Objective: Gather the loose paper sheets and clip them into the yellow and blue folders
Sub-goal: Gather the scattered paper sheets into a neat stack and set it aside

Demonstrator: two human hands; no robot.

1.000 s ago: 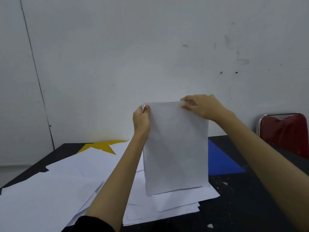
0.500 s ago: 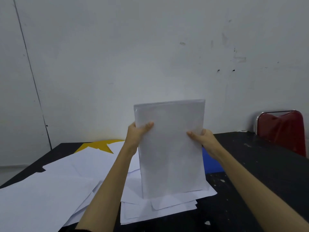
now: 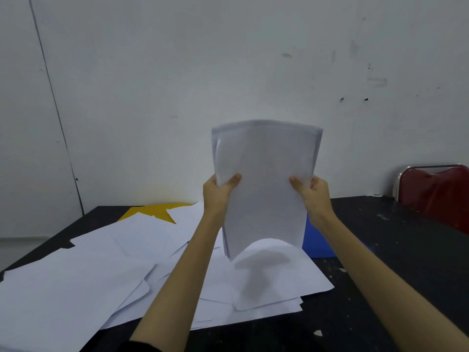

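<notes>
Paper sheets, white, thin, gathered as one upright stack, held in air above the black bench, in front of the wall, between both hands. Left hand grips left edge, thumb on front face, fingers curled behind; right hand grips right edge same way. Both closed on the stack, approx. at mid height.

Progress, as judgement: early. Only one part gathered so far. Many loose white sheets lying spread over the bench, left and centre, overlapping, not squared. Flat yellow folder at far left, mostly covered by sheets; flat blue folder just right of the stack, partly hidden behind it. Nothing clipped in either folder as far as visible; no clip seen. Left to do: square the stack, collect the rest, uncover folders, clip in.

Orientation: long axis of stack near vertical, short axis left-right. Broad face turned to the camera. Top edge slightly fanned, sheets not flush; bottom edge curved, lifted clear of the sheets under it.
</notes>
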